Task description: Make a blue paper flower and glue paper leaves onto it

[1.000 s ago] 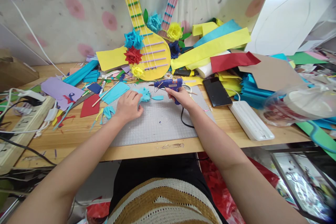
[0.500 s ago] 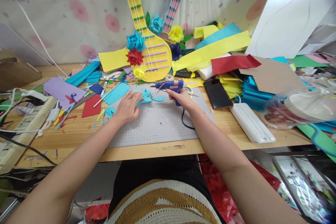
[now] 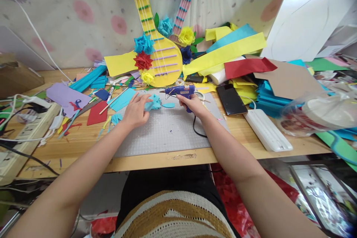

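My right hand (image 3: pixel 192 104) is wrapped round the handle of a blue hot glue gun (image 3: pixel 180 90), its nozzle pointing left over the grey cutting mat (image 3: pixel 167 137). Just left of it, my left hand (image 3: pixel 138 111) hovers by the mat's left side with fingers stretched and apart. Its fingertips are beside a crumpled light-blue paper piece (image 3: pixel 155 102); I cannot tell whether they touch it. A small light-blue petal-shaped strip (image 3: pixel 168 105) lies under the nozzle. Flat light-blue paper (image 3: pixel 124 99) and a thin wooden stick (image 3: pixel 113 101) are left of that hand.
A yellow paper guitar (image 3: pixel 167 61) with paper flowers leans at the back. Right of the mat are a black phone (image 3: pixel 231 99) and a white power strip (image 3: pixel 268 130). Paper sheets pile up behind; a beige power strip (image 3: pixel 28 137) with cords is at left.
My left hand has shifted very slightly, its fingers lifting and spreading a little. My right hand and the glue gun stay in place.
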A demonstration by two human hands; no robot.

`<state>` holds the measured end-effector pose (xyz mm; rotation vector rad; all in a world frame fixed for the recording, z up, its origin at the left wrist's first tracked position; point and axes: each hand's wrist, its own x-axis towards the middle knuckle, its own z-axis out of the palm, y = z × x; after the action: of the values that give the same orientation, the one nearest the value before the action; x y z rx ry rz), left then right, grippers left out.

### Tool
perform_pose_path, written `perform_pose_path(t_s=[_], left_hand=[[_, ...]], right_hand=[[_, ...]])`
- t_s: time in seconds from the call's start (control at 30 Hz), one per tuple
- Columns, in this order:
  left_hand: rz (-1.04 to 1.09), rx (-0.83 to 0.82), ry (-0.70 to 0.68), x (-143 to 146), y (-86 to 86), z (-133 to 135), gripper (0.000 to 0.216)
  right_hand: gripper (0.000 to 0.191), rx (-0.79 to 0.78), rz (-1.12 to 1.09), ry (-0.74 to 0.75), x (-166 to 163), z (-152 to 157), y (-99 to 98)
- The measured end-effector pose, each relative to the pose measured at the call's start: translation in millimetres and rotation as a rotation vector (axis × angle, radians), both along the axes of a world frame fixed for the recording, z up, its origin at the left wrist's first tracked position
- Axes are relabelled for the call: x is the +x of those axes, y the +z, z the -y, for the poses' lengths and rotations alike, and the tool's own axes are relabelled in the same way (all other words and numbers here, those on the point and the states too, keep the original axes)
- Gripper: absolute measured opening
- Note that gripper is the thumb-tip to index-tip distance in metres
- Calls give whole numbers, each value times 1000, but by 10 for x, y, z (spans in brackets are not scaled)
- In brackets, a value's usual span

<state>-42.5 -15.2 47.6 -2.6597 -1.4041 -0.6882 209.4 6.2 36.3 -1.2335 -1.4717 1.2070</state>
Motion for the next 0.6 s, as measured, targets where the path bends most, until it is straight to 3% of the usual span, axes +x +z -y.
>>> perform_pose_path(t_s=[0.1,0.27,0.6], left_hand=[[19,-1,99,52,14,-24,63],[-74,-89,214,157,38,-165,95],[-395,-227,-37,108,168,-489,78]], right_hand=[[43,2,-12,-18,-3,-21,-27],[45,-3,-26,-119,0,-53,-38],[42,-56,-112,-195,-16,-53,20]])
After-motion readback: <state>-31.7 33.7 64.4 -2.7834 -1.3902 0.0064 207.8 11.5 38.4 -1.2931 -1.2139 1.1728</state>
